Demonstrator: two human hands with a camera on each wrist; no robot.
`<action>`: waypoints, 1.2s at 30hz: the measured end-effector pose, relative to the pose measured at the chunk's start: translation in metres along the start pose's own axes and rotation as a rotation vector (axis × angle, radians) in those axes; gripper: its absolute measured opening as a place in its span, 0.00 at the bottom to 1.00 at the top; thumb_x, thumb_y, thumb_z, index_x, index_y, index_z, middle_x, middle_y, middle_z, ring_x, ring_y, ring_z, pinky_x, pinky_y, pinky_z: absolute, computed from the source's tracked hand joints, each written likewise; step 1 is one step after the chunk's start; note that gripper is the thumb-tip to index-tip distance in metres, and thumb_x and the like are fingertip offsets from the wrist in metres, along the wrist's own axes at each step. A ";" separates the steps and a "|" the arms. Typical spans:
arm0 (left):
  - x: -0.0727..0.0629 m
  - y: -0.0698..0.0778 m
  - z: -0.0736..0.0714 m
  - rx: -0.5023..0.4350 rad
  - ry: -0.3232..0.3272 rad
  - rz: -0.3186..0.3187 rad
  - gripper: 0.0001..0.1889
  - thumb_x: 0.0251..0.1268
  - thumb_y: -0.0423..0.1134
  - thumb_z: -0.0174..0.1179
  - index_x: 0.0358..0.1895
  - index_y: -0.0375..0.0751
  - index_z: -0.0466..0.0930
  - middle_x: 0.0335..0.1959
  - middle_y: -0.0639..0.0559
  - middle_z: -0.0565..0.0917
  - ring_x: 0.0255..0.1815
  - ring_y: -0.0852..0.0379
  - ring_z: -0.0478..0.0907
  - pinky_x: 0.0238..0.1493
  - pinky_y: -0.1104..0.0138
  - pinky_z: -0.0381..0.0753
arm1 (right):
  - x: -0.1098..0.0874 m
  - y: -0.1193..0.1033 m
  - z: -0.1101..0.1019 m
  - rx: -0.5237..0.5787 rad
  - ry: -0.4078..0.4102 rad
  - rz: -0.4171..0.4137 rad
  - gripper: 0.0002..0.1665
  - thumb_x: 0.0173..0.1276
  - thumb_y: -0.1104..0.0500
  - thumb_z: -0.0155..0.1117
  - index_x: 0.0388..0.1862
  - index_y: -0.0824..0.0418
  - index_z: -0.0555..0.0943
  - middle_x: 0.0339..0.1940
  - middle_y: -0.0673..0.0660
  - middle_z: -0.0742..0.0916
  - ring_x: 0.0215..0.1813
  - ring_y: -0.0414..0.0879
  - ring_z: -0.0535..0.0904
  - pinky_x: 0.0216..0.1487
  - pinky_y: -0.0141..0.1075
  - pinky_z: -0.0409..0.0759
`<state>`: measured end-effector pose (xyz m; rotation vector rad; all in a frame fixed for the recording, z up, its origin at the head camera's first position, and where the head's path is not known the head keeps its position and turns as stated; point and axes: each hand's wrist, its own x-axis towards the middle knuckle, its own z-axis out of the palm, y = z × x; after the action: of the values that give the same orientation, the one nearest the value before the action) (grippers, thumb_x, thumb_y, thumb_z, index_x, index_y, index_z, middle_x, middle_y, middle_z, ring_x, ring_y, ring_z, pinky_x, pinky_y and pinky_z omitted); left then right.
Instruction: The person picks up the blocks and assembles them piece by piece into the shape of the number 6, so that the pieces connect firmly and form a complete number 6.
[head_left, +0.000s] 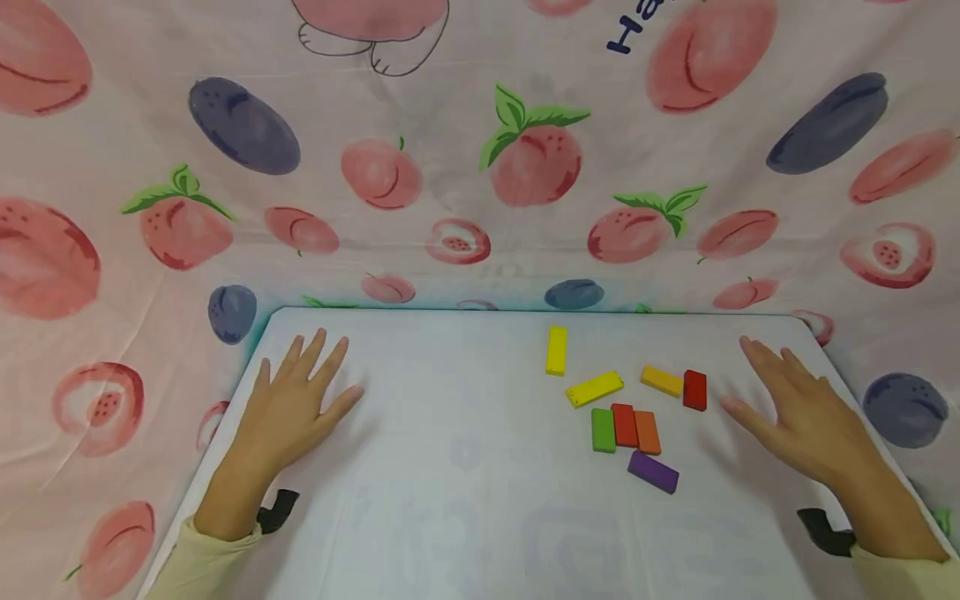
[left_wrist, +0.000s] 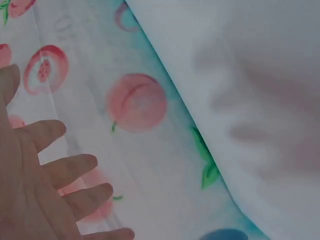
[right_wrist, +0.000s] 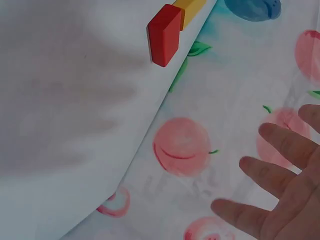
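My left hand [head_left: 292, 412] hovers over the left side of the white table, fingers spread and straight, holding nothing. On the far right my right hand [head_left: 810, 417] is also spread, just right of a red block [head_left: 695, 390], without touching it. A yellow-orange block [head_left: 662, 381] lies against that red one. Nearer, a green block [head_left: 603, 430], another red block [head_left: 624, 425] and an orange block [head_left: 648, 432] sit side by side, with a purple block [head_left: 653, 472] below them. Two yellow blocks, one upright in view [head_left: 556, 351] and one slanted [head_left: 595, 389], lie farther back.
The white tabletop [head_left: 450, 517] has its far edge along a hanging cloth [head_left: 450, 167] printed with peaches and plums. Dark straps [head_left: 279, 511] show at both wrists. In the left wrist view, the hand's shadow falls on the tabletop [left_wrist: 260, 30].
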<state>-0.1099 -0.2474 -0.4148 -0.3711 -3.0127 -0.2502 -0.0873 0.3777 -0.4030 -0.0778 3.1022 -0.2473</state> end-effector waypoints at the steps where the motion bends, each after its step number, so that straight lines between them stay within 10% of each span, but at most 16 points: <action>1: 0.002 0.004 0.000 -0.015 0.000 0.004 0.41 0.74 0.69 0.46 0.83 0.54 0.54 0.83 0.40 0.56 0.83 0.33 0.50 0.73 0.27 0.48 | 0.001 -0.001 0.000 0.011 -0.006 0.001 0.58 0.71 0.28 0.55 0.86 0.49 0.40 0.79 0.76 0.62 0.79 0.77 0.52 0.63 0.81 0.51; 17: 0.052 0.101 0.028 -0.527 -0.014 0.055 0.28 0.79 0.53 0.53 0.72 0.41 0.73 0.65 0.42 0.81 0.60 0.45 0.83 0.59 0.51 0.83 | 0.040 -0.034 0.021 0.271 0.008 -0.126 0.35 0.75 0.41 0.61 0.71 0.61 0.75 0.46 0.62 0.90 0.48 0.59 0.86 0.43 0.51 0.87; 27: 0.097 0.157 0.075 -0.848 -0.199 -0.095 0.24 0.76 0.50 0.57 0.67 0.41 0.78 0.47 0.48 0.88 0.43 0.53 0.88 0.41 0.63 0.85 | 0.067 -0.059 0.042 0.445 -0.192 -0.048 0.32 0.71 0.40 0.66 0.66 0.57 0.80 0.48 0.58 0.89 0.50 0.53 0.83 0.41 0.37 0.85; 36: 0.133 0.199 0.101 -0.837 -0.253 -0.172 0.23 0.72 0.52 0.61 0.60 0.39 0.83 0.47 0.45 0.90 0.44 0.51 0.86 0.50 0.58 0.84 | 0.088 -0.075 0.055 0.476 -0.323 -0.002 0.34 0.67 0.37 0.69 0.66 0.54 0.80 0.53 0.60 0.88 0.53 0.54 0.82 0.45 0.40 0.86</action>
<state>-0.1963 -0.0079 -0.4691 -0.1969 -3.0078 -1.5933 -0.1694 0.2901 -0.4475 -0.0971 2.6434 -0.8661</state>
